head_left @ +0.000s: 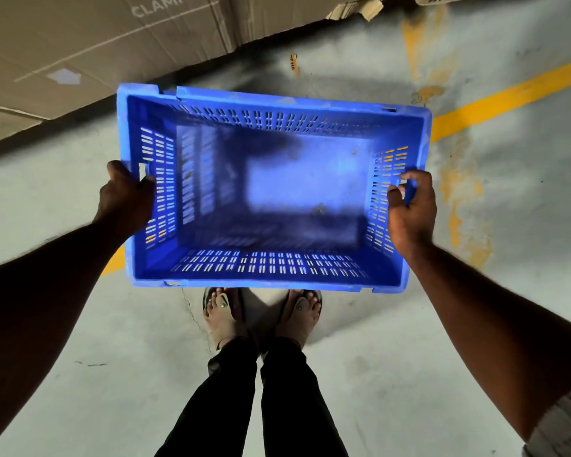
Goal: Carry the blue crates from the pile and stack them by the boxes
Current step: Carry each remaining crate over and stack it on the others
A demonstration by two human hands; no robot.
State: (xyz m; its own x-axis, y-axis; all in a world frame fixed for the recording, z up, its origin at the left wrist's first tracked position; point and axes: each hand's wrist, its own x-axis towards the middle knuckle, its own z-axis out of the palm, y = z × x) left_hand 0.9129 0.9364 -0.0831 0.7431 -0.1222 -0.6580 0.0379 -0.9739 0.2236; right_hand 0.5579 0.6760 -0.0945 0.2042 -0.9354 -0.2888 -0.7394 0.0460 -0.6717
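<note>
An empty blue crate [310,186] with slotted walls hangs level in front of me, open side up, above the floor. My left hand [126,196] grips the handle slot in its left end wall. On the opposite end, my right hand [409,209] holds the right handle slot, fingers hooked through it. Large brown cardboard boxes [80,44] lie along the upper left, just beyond the crate's far left corner. The crate pile is out of view.
Grey concrete floor [376,357] with a yellow painted line [508,97] running from upper right under the crate. Torn cardboard scraps [356,9] lie at the top. My sandalled feet [261,315] stand just below the crate's near edge.
</note>
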